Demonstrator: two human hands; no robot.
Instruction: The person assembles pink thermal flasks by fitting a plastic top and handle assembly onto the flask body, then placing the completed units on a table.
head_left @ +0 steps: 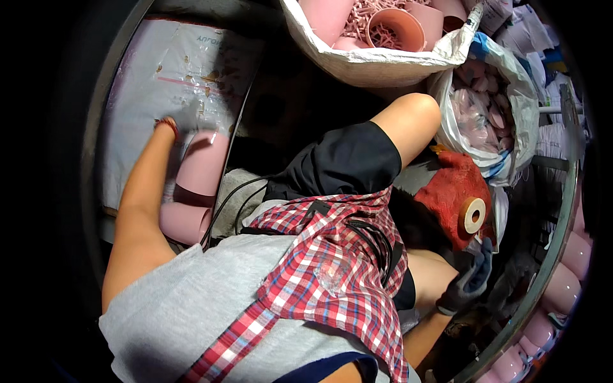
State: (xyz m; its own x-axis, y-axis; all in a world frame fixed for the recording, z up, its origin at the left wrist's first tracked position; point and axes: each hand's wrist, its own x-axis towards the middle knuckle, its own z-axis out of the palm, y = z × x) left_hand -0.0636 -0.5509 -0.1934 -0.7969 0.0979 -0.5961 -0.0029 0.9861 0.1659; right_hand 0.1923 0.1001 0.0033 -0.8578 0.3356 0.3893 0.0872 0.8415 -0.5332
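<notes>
Both hands engaged: my left hand (175, 131) reaches onto the white sack (153, 83), grip unclear, directly above the pink cylinder (203, 167). My gloved right hand (469, 281) hangs open below the red cloth (450, 191).

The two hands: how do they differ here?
The left hand is bare and reaches up to the tall pink plastic cup lying on its side at the pale sheet. The right hand wears a dark grey glove and hangs low beside the thigh, near the red cloth bundle. Whether either grips anything is unclear.
</notes>
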